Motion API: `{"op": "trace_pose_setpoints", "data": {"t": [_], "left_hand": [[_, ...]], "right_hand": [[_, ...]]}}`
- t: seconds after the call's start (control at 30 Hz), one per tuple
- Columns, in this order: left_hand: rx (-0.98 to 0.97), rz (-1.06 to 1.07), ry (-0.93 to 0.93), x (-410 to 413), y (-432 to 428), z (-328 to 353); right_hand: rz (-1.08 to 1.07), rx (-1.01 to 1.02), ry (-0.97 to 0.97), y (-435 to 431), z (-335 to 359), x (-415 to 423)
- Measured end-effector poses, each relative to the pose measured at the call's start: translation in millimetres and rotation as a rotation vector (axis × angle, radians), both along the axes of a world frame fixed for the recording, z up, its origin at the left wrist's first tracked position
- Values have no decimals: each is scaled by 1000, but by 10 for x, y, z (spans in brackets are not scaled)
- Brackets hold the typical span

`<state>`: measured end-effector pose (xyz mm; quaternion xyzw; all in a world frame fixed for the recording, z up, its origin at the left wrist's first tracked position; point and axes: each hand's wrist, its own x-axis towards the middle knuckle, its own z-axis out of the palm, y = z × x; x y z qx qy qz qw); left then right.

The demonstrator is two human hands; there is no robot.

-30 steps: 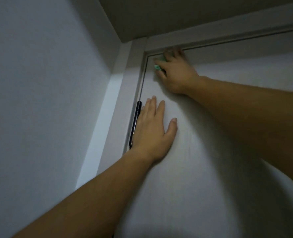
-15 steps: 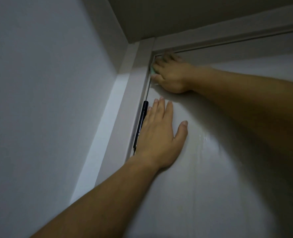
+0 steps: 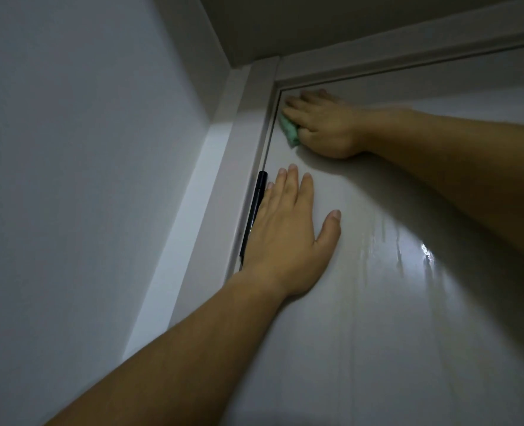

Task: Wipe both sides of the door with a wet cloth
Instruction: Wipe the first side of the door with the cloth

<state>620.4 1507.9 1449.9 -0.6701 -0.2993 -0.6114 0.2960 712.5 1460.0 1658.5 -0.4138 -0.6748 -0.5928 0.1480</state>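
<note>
The white door (image 3: 377,302) fills the right half of the view, its surface shiny with wet streaks. My right hand (image 3: 325,124) presses a folded green cloth (image 3: 289,129) against the door's top left corner, just under the frame; most of the cloth is hidden under the hand. My left hand (image 3: 285,235) lies flat on the door below it, fingers straight and pointing up, beside the hinge edge.
A black hinge (image 3: 253,210) runs along the door's left edge next to my left hand. The white door frame (image 3: 248,124) borders the door at left and top. A plain wall (image 3: 70,179) stands at left, the ceiling (image 3: 316,20) above.
My right hand slid the cloth left into the top corner and a little down the hinge side, so more cloth shows. My left hand stayed flat on the door.
</note>
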Motion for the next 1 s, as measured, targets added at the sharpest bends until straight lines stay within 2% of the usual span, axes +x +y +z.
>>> {"op": "trace_pose_setpoints", "data": {"t": [0.1,0.3,0.47,0.63,0.8,0.93,1.0], "left_hand": [[0,-4,-1,1,-1,3],[6,-3,4,-4,9,0],[15,-2,0,0,13,-1],[15,13,3,-19,2,-9],[7,24,12,-17,-21,-11],[2,9,8,-13,-44,-22],[4,9,5,-10,-52,-20]], "right_hand": [[-31,70,122,-67,170,-39],[-43,29,-41,-26,-85,99],[-54,127,129,-132,65,96],[-47,84,9,-99,-211,340],[-132,158,209,-313,-5,416],[-164,169,33,-244,-410,477],[-166,164,55,-299,-365,566]]}}
